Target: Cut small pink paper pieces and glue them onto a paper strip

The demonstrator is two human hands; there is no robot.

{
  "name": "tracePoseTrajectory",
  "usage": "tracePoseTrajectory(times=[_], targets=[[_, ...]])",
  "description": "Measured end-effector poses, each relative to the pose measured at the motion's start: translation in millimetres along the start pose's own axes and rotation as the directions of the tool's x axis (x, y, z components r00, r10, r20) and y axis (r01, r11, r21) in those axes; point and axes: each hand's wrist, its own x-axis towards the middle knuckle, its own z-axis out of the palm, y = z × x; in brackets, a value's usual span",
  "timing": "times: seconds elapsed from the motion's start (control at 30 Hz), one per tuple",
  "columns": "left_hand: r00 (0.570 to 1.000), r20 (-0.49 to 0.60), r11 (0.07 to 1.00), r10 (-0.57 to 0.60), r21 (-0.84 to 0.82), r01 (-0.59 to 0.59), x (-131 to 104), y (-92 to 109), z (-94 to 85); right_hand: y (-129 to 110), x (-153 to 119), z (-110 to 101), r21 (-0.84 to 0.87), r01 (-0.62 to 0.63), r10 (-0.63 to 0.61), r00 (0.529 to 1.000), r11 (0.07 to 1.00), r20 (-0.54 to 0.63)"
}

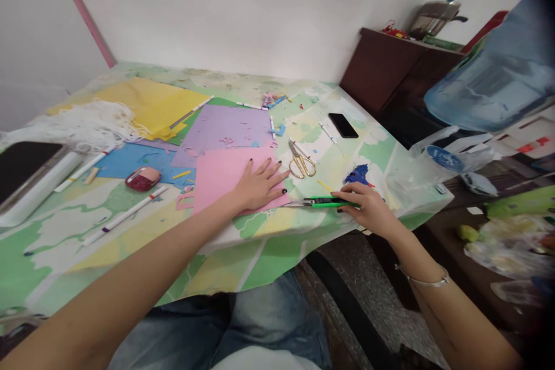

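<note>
My left hand [260,184] lies flat with fingers spread on a pink sheet of paper [219,170] near the table's front edge. In my right hand [364,206] is a green utility knife [323,202], gripped between thumb and fingers. Its blade points left, and the tip reaches the lower right corner of the pink paper; whether it cuts into the paper I cannot tell. Gold-handled scissors [301,163] rest just beyond the paper's right side. Behind the pink sheet lies a purple sheet [234,127] strewn with small paper scraps.
Yellow sheets [151,101], white string [93,124], blue paper [125,162] and a red-and-pink case [143,178] lie to the left. A black phone [343,125] and a crumpled blue thing [358,174] are to the right. Several markers are scattered about the patterned tablecloth [260,260].
</note>
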Motion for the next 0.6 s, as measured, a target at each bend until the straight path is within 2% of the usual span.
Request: tracePoseTrajectory(times=[0.07,0.17,0.3,0.4,0.6], targets=[[0.999,-0.001,0.999,-0.034,-0.024,0.034,1.4,0.9,-0.4,4.7,4.2,2.6,-0.003,0.006,-0.006,1.0,1.0,0.004],[1.0,0.016,0.995,-0.017,-0.096,0.018,-1.2,-4.5,-7.8,6.1,5.2,9.1,0.015,0.008,-0.008,1.0,1.0,-0.004],[0.985,0.101,0.972,0.141,-0.2,-0.119,-10.3,-20.4,-21.7,3.8,2.9,14.1,0.018,0.017,-0.016,0.999,1.0,-0.044],[0.969,0.117,0.969,0.219,-0.139,-0.203,-15.9,-29.6,-23.3,2.4,3.5,13.7,0.02,0.026,-0.025,0.998,0.999,-0.049],[0.971,0.056,0.971,0.234,-0.057,-0.23,-17.8,-32.7,-12.9,-1.0,9.2,14.8,0.037,0.029,-0.029,0.999,0.999,-0.024]])
